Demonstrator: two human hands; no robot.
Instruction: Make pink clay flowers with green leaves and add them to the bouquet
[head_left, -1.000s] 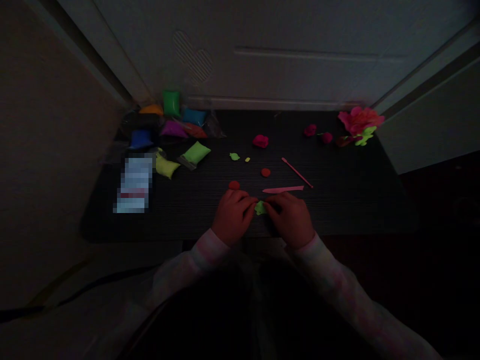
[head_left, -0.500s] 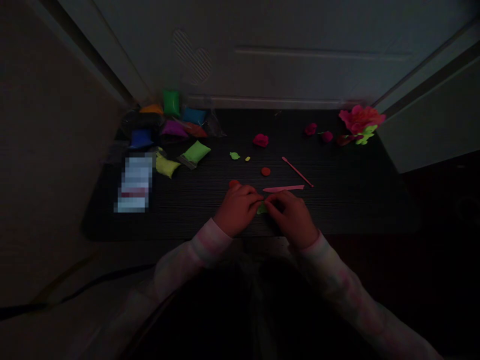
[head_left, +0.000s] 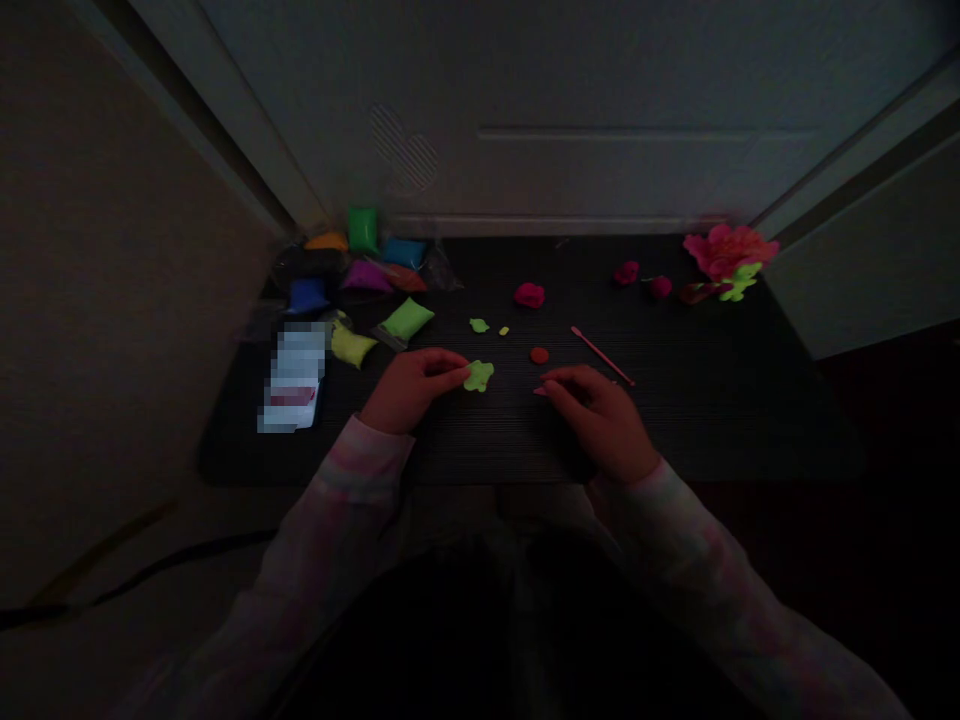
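My left hand (head_left: 412,388) pinches the edge of a flat, wavy-edged green clay piece (head_left: 480,377), which sticks out from its fingertips over the dark table. My right hand (head_left: 598,415) is closed, thumb and fingertips together; whatever may be between them is hidden. Beneath it lies a pink modelling knife (head_left: 540,391), mostly covered by the hand, with its tip showing. A red clay disc (head_left: 539,355) lies just beyond the right fingertips. Farther back are a small green clay leaf (head_left: 479,326) and a tiny yellow clay bit (head_left: 504,331).
Bags of coloured clay (head_left: 365,277) crowd the table's back left, near a phone (head_left: 294,385) with a blurred screen. A thin pink tool (head_left: 602,356) lies right of the disc. Magenta clay roses (head_left: 529,295) and a large pink flower (head_left: 729,250) stand toward the back.
My hands have moved apart. The green clay piece has gone leftward in my left hand, and my right hand now covers most of the pink knife. The view has shifted slightly.
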